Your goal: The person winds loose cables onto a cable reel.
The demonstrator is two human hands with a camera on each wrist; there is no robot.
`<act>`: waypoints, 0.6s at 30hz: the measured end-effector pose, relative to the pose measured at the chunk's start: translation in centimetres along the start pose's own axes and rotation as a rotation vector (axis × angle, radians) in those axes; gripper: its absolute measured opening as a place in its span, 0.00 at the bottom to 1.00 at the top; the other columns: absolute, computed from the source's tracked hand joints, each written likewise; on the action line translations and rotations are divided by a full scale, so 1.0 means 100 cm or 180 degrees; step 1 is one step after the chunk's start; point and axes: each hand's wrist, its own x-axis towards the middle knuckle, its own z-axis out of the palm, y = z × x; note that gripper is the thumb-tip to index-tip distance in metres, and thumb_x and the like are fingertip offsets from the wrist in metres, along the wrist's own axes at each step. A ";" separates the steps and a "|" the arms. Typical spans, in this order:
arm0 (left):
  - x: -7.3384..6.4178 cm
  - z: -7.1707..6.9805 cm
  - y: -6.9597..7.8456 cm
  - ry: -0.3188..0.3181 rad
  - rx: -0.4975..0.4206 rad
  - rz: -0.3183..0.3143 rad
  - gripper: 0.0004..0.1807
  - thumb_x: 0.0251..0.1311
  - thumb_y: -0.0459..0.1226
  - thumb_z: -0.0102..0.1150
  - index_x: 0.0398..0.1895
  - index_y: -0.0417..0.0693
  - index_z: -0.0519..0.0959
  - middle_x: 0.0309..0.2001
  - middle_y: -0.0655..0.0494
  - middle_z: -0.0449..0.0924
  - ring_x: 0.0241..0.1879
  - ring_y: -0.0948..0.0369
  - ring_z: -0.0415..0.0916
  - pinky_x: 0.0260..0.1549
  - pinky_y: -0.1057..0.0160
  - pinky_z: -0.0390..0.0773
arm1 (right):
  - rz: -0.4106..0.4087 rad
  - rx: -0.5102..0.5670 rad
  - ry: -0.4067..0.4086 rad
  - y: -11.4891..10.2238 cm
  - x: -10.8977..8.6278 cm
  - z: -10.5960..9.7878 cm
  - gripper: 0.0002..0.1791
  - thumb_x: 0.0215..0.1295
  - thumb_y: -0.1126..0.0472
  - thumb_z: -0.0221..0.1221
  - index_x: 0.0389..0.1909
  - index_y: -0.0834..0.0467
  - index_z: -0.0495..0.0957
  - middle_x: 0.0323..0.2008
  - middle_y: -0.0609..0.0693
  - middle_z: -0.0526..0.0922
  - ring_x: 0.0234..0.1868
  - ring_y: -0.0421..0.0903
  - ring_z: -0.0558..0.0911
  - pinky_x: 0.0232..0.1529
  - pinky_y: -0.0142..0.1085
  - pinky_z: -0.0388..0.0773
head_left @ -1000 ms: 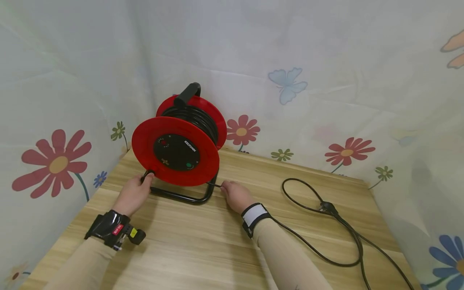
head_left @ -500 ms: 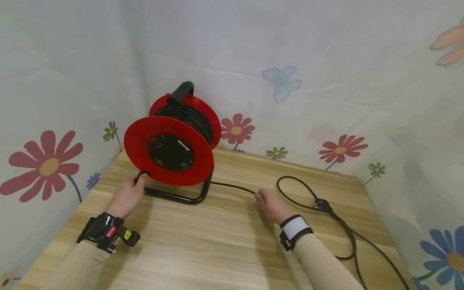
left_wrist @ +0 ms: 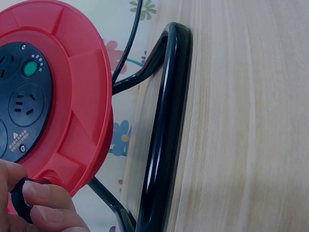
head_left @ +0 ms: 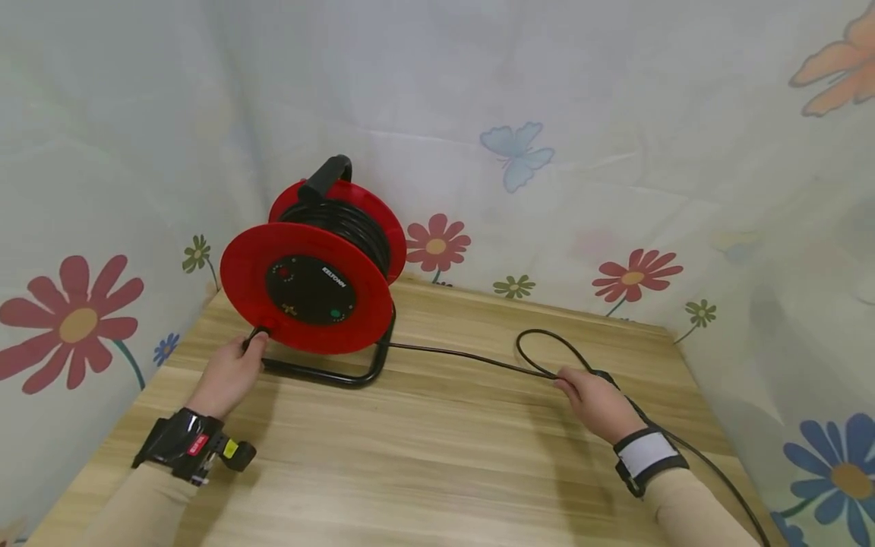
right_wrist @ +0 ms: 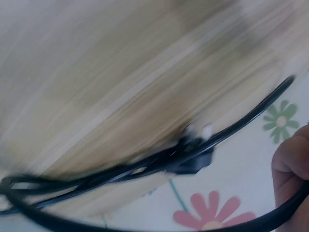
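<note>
A red cable reel [head_left: 311,334] with a black socket panel stands upright on its tubular frame [left_wrist: 166,125] at the table's left. My left hand [head_left: 225,376] grips the small black crank knob [left_wrist: 20,200] low on the front disc. From under the reel, black cable [head_left: 465,354] stretches right to my right hand [head_left: 596,403], which pinches it between thumb and fingers. In the right wrist view the cable arcs away from the fingers, and a black plug [right_wrist: 193,157] lies behind it. My right hand partly hides that plug in the head view.
More black cable is wound on the drum [head_left: 349,226]. A loop of cable [head_left: 536,332] lies at the right, with a length trailing off the front right. White flower-printed sheeting [head_left: 410,91] encloses the wooden table [head_left: 383,471] at the back and sides.
My right hand has drawn away to the right along the table, and a longer stretch of cable now shows between it and the reel. The left hand stays at the crank knob.
</note>
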 end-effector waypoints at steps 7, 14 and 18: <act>-0.002 0.000 -0.002 -0.0027 0.0014 0.0000 0.30 0.71 0.56 0.29 0.29 0.39 0.66 0.18 0.53 0.65 0.15 0.57 0.59 0.14 0.61 0.60 | 0.0034 -0.0187 0.0112 0.021 -0.013 -0.001 0.03 0.68 0.60 0.55 0.37 0.55 0.76 0.23 0.46 0.77 0.23 0.40 0.71 0.25 0.39 0.71; -0.001 0.000 -0.001 -0.0071 -0.0048 -0.0048 0.32 0.70 0.58 0.29 0.31 0.38 0.67 0.16 0.56 0.63 0.14 0.58 0.58 0.12 0.62 0.58 | 0.0081 -0.0334 0.0096 0.021 -0.016 -0.001 0.05 0.68 0.60 0.55 0.33 0.56 0.74 0.18 0.45 0.72 0.20 0.40 0.69 0.22 0.38 0.69; -0.002 0.000 -0.001 -0.0044 -0.0043 -0.0038 0.32 0.70 0.59 0.29 0.32 0.38 0.68 0.17 0.57 0.62 0.14 0.58 0.58 0.12 0.62 0.58 | 0.0076 -0.0370 0.0065 0.017 -0.014 0.001 0.07 0.69 0.60 0.54 0.29 0.56 0.71 0.16 0.45 0.66 0.18 0.40 0.65 0.20 0.37 0.64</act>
